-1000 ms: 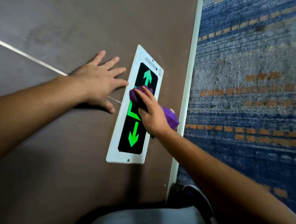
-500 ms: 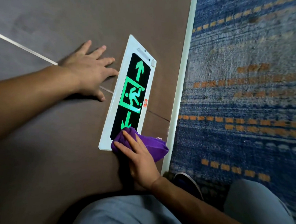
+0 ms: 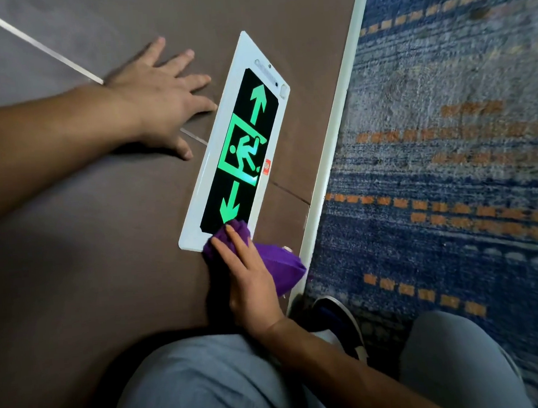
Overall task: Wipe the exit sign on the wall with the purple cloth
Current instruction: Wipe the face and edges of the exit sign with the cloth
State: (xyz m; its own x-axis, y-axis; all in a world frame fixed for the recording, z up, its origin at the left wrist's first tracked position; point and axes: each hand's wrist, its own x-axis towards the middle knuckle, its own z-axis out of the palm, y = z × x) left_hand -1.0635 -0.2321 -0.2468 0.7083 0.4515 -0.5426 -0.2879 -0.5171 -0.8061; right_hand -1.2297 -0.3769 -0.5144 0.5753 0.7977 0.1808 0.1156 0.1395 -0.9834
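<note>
The exit sign [image 3: 241,148] is a white-framed black panel with two green arrows and a running figure, fixed low on the brown wall [image 3: 89,248]. My right hand [image 3: 251,281] presses the bunched purple cloth [image 3: 278,267] onto the sign's near end, covering the lower arrow's tip and the frame corner. My left hand [image 3: 161,99] lies flat on the wall with fingers spread, just left of the sign's far half and not touching it.
A white skirting strip [image 3: 329,136] runs along the wall's foot beside the sign. A blue carpet with orange dashes [image 3: 449,159] lies to the right. My grey-trousered knees [image 3: 204,386] and a dark shoe [image 3: 339,323] are close below the hand.
My right hand slid the cloth from the sign's middle down to its near end a second ago, and has stayed there since. The left hand kept its place on the wall.
</note>
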